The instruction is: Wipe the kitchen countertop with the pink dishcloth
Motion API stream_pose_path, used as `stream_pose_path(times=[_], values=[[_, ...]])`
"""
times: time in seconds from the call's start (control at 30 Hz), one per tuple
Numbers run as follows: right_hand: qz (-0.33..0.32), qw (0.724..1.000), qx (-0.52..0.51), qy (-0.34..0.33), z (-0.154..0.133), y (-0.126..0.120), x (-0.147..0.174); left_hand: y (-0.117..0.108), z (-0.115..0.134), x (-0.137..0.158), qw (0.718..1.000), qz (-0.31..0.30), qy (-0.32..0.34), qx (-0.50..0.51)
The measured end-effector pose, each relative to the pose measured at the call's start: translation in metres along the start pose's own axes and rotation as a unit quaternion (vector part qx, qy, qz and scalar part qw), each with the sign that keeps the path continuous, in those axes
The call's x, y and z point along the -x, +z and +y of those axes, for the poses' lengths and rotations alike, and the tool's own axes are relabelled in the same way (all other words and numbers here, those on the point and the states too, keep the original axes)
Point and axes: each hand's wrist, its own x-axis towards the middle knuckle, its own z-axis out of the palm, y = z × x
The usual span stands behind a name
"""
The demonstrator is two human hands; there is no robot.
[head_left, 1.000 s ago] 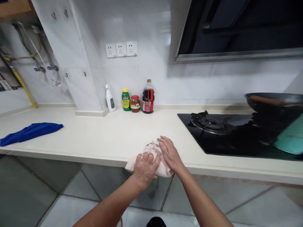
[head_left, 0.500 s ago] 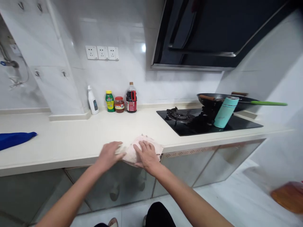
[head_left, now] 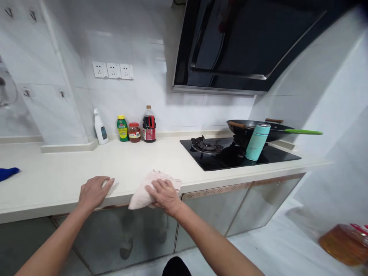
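Observation:
A pale pink cloth (head_left: 145, 191) is bunched at the front edge of the white countertop (head_left: 123, 161), with one corner hanging over the edge. My right hand (head_left: 164, 195) grips it from above, fingers bent into the fabric and the thumb toward its left side. To the left, my left hand (head_left: 94, 191) rests on the counter edge, apart from the cloth. Its thumb stands away from the fingers and it holds nothing.
Along the wall stand a white spray bottle (head_left: 100, 128), a green-yellow bottle (head_left: 122, 128), a red-lidded jar (head_left: 134, 133) and a dark sauce bottle (head_left: 149, 125). A turquoise flask (head_left: 258, 142) leans by a wok (head_left: 276, 131) on the black stove (head_left: 209, 163). A blue cloth (head_left: 8, 173) lies far left.
My left hand has let go of the cloth's side and moved left onto the counter edge. My right hand stays on the cloth, whose left corner now droops lower. The view has shifted right.

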Motion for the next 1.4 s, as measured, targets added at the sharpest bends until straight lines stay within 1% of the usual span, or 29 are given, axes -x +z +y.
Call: stream_pose_path(times=[0.07, 0.13, 0.2, 0.3, 0.37, 0.4, 0.47, 0.53, 0.57, 0.63, 0.7, 0.77, 0.83, 0.9, 0.97, 1.03, 1.07, 1.13, 1.2, 1.23, 1.3, 1.4], values=[[0.022, 0.999, 0.007, 0.028, 0.036, 0.001, 0.039, -0.002, 0.001, 0.001, 1.000, -0.003, -0.003, -0.009], [0.033, 0.996, 0.016, 0.079, 0.077, -0.001, 0.084, -0.004, 0.003, 0.002, 1.000, -0.009, -0.003, -0.022], [0.025, 0.989, 0.035, 0.144, 0.121, -0.009, 0.131, -0.004, 0.005, 0.001, 0.999, -0.014, -0.001, -0.036], [0.006, 0.968, 0.081, 0.239, 0.188, -0.027, 0.195, -0.003, 0.008, 0.000, 0.999, -0.005, 0.006, -0.053], [-0.005, 0.948, 0.105, 0.299, 0.225, -0.039, 0.227, -0.001, 0.009, -0.001, 0.998, 0.010, 0.011, -0.059], [-0.008, 0.939, 0.114, 0.323, 0.240, -0.045, 0.238, 0.000, 0.009, -0.001, 0.998, 0.013, 0.014, -0.061], [-0.017, 0.928, 0.128, 0.350, 0.257, -0.054, 0.251, 0.001, 0.009, -0.002, 0.998, 0.013, 0.015, -0.059], [-0.034, 0.920, 0.144, 0.363, 0.257, -0.058, 0.248, 0.002, 0.011, -0.002, 0.998, 0.014, 0.011, -0.059], [-0.047, 0.919, 0.151, 0.362, 0.251, -0.059, 0.242, 0.002, 0.012, -0.002, 0.998, 0.016, 0.008, -0.060], [-0.072, 0.924, 0.148, 0.346, 0.228, -0.056, 0.220, 0.001, 0.014, -0.003, 0.998, 0.017, 0.004, -0.065], [-0.086, 0.940, 0.119, 0.307, 0.192, -0.049, 0.188, 0.000, 0.016, -0.003, 0.998, 0.008, 0.003, -0.068], [-0.085, 0.957, 0.079, 0.267, 0.148, -0.040, 0.149, -0.001, 0.017, -0.003, 0.998, -0.004, 0.002, -0.068], [-0.084, 0.965, 0.036, 0.245, 0.101, -0.028, 0.107, -0.002, 0.017, -0.002, 0.997, -0.003, 0.005, -0.071], [-0.085, 0.975, -0.004, 0.208, 0.056, -0.017, 0.068, -0.002, 0.014, -0.002, 0.997, 0.004, 0.008, -0.080], [-0.054, 0.984, -0.017, 0.168, 0.021, -0.007, 0.036, 0.000, 0.010, -0.004, 0.996, 0.004, 0.008, -0.089], [-0.011, 0.992, -0.010, 0.127, 0.000, 0.001, 0.016, 0.003, 0.004, -0.006, 0.995, -0.002, 0.007, -0.097], [0.010, 0.994, -0.004, 0.106, -0.003, 0.004, 0.012, 0.005, 0.001, -0.008, 0.995, -0.003, 0.008, -0.099], [0.042, 0.997, 0.008, 0.066, 0.004, 0.006, 0.017, 0.007, -0.005, -0.010, 0.995, -0.006, 0.010, -0.099], [0.061, 0.997, 0.017, 0.047, 0.027, 0.006, 0.039, 0.009, -0.010, -0.012, 0.995, -0.009, 0.010, -0.099], [0.065, 0.996, 0.020, 0.053, 0.044, 0.006, 0.055, 0.009, -0.011, -0.013, 0.995, -0.009, 0.009, -0.100], [0.063, 0.993, 0.027, 0.100, 0.085, 0.003, 0.097, 0.009, -0.012, -0.013, 0.994, -0.007, 0.010, -0.106], [0.044, 0.976, 0.051, 0.209, 0.153, -0.007, 0.168, 0.009, -0.009, -0.014, 0.993, -0.003, 0.016, -0.114]])
